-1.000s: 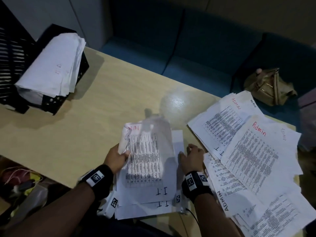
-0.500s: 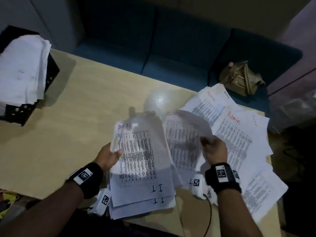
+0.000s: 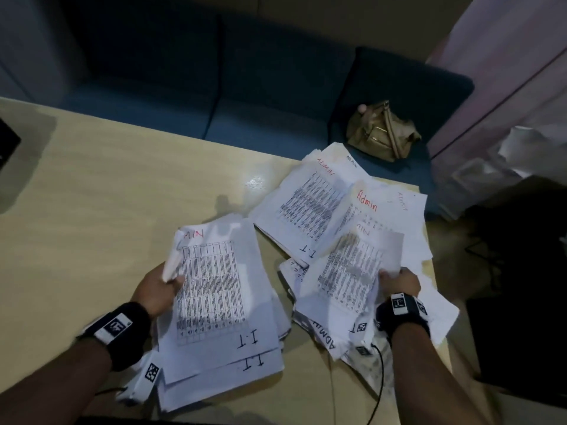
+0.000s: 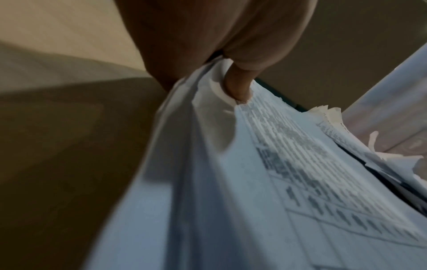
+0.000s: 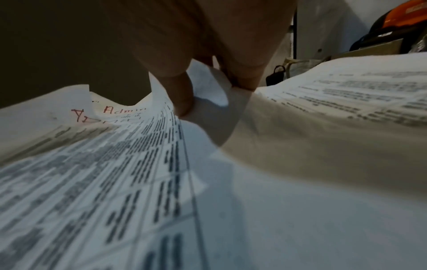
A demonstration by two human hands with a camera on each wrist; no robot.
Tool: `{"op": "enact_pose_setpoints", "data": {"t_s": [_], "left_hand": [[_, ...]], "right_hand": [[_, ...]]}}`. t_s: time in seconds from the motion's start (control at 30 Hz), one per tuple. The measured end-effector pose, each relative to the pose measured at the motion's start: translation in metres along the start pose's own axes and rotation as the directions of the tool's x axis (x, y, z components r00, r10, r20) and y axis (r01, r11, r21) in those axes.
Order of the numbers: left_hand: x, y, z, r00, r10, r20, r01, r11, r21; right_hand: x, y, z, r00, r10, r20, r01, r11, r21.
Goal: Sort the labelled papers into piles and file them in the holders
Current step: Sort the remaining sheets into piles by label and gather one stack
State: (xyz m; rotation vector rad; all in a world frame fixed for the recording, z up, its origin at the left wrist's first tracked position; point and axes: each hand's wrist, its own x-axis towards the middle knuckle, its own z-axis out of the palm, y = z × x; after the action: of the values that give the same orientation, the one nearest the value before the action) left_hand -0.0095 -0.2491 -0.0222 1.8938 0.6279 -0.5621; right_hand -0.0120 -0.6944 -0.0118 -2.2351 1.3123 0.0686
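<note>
Left hand (image 3: 158, 289) grips the stack (image 3: 214, 302); right hand (image 3: 399, 282) pinches a sheet (image 3: 352, 271) over the 3 o'clock pile (image 3: 316, 197). Mixed I.T/Admin labels: misfile risk.

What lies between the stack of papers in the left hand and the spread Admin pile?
Only bare tan table, as the head view shows.

Left hand (image 3: 159, 286) thumb-pinches the left edge of a white printed paper stack (image 3: 214, 302); right hand (image 3: 399, 283) pinches a single white printed sheet (image 3: 352, 271).
</note>
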Motion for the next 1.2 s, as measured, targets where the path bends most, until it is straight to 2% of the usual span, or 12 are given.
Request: {"op": "enact_pose_setpoints", "data": {"t_s": [0.1,0.17,0.27,0.33,0.47,0.67,0.73,0.83,0.93,1.0,1.1,1.2], "left_hand": [[0.000,0.001,0.001,1.000,-0.005,0.004,0.005,1.000,0.001],[0.000,0.002,0.001,1.000,-0.012,-0.011,0.011,1.000,-0.010],[0.000,0.005,0.002,0.999,-0.004,-0.033,0.003,0.999,-0.037],[0.001,0.008,0.005,0.999,0.004,-0.043,-0.006,0.998,-0.058],[0.001,0.012,0.010,0.999,0.009,-0.052,-0.013,0.997,-0.072],[0.008,0.013,0.011,0.995,0.075,-0.063,-0.075,0.997,0.017],[0.010,0.009,0.011,0.995,0.079,-0.068,-0.078,0.997,0.018],[0.010,0.007,0.011,0.994,0.065,-0.091,-0.065,0.998,-0.002],[0.011,0.006,0.008,0.997,0.007,-0.078,-0.015,0.995,-0.099],[0.010,0.002,0.003,0.999,-0.050,-0.016,0.043,0.960,-0.277],[0.014,-0.002,0.000,0.999,-0.047,-0.005,0.044,0.969,-0.243],[0.007,0.006,-0.002,0.998,-0.038,-0.055,0.027,0.982,-0.185]], "right_hand": [[-0.001,-0.001,-0.003,1.000,0.007,-0.019,-0.003,0.975,0.222],[-0.003,-0.003,-0.010,0.997,-0.064,-0.047,0.078,0.916,0.394],[-0.010,-0.002,-0.020,0.976,-0.201,-0.086,0.217,0.845,0.488],[-0.024,-0.002,-0.025,0.969,-0.235,-0.078,0.233,0.760,0.606],[-0.051,-0.008,-0.022,0.972,-0.224,0.067,0.060,0.515,0.855],[-0.094,-0.026,-0.012,0.893,-0.345,0.291,-0.204,0.265,0.942],[-0.115,-0.038,-0.006,0.809,-0.456,0.370,-0.236,0.324,0.916],[-0.154,-0.058,0.001,0.702,-0.586,0.404,-0.041,0.533,0.845],[-0.179,-0.071,0.005,0.530,-0.693,0.488,-0.014,0.568,0.823],[-0.177,-0.075,0.019,0.557,-0.687,0.467,0.157,0.639,0.753],[-0.157,-0.073,0.055,0.699,-0.592,0.400,0.429,0.796,0.428],[-0.146,-0.073,0.076,0.785,-0.469,0.404,0.472,0.876,0.098]]}}
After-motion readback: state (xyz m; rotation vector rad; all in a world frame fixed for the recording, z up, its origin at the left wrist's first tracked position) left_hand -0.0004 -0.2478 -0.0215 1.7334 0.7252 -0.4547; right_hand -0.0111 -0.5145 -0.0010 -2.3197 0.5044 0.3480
